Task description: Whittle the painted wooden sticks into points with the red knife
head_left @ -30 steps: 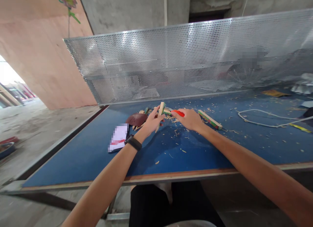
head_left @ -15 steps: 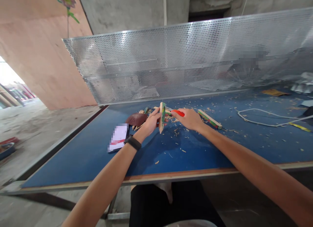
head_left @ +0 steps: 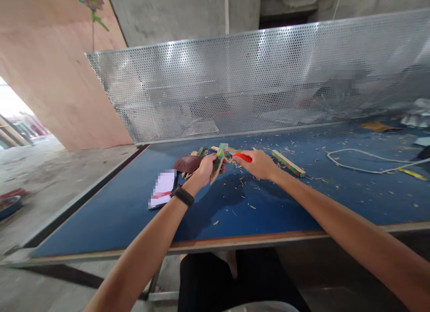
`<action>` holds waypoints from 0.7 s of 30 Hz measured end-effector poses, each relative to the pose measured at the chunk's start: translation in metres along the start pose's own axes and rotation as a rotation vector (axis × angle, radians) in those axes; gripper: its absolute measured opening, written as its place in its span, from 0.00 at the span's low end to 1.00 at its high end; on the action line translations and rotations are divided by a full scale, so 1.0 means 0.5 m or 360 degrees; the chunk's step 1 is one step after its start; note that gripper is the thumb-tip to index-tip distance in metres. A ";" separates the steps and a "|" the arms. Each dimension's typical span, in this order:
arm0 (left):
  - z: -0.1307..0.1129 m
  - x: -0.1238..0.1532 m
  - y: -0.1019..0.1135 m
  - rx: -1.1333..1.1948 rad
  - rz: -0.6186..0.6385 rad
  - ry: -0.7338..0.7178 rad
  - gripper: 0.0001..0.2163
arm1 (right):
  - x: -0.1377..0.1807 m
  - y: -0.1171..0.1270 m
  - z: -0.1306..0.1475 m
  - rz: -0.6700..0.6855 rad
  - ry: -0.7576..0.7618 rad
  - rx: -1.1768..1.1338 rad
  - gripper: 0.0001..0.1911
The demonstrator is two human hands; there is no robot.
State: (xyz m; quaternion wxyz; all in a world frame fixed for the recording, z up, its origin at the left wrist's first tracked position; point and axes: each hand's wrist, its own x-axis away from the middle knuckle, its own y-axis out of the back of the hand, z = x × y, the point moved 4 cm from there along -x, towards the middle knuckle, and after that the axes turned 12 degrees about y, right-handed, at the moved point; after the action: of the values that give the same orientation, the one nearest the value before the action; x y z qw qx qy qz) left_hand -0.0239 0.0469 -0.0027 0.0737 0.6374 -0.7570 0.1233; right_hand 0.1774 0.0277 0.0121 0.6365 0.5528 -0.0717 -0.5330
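The big blue bench (head_left: 110, 218) spreads out in front of you. A shiny metal sheet full of little holes (head_left: 235, 83) stands along its far side. On the right, a pale cord (head_left: 376, 173) makes a loop on the bench.

Your left hand (head_left: 205, 169) and your right hand (head_left: 257, 162) are close together over the middle of the bench. A phone (head_left: 163, 186) lies on the left, just beside your left wrist. Past it is a dark red, curved thing (head_left: 187, 164) with bits of wood around it. A loose wood stick (head_left: 289, 163) lies to the right of your right hand.

Your left fingers are wrapped tight around a painted wood piece (head_left: 220, 155). It is tilted, with its top pointing far. You wear a black watch (head_left: 183, 195) on that wrist. Your right fingers are clamped on a red tool (head_left: 242, 158), just right of the wood piece. I cannot tell if they touch. Tiny wood curls (head_left: 216, 223) are scattered about.
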 end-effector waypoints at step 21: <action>-0.011 0.043 -0.018 -0.0496 -0.0111 -0.0198 0.20 | 0.003 0.000 0.012 -0.0010 0.0023 0.0033 0.36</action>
State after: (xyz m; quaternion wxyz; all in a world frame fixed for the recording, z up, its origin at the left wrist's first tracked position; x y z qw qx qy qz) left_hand -0.0190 0.0264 0.0090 0.1289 0.6505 -0.7475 -0.0378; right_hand 0.1738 0.0230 0.0135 0.6296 0.5634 -0.0709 -0.5303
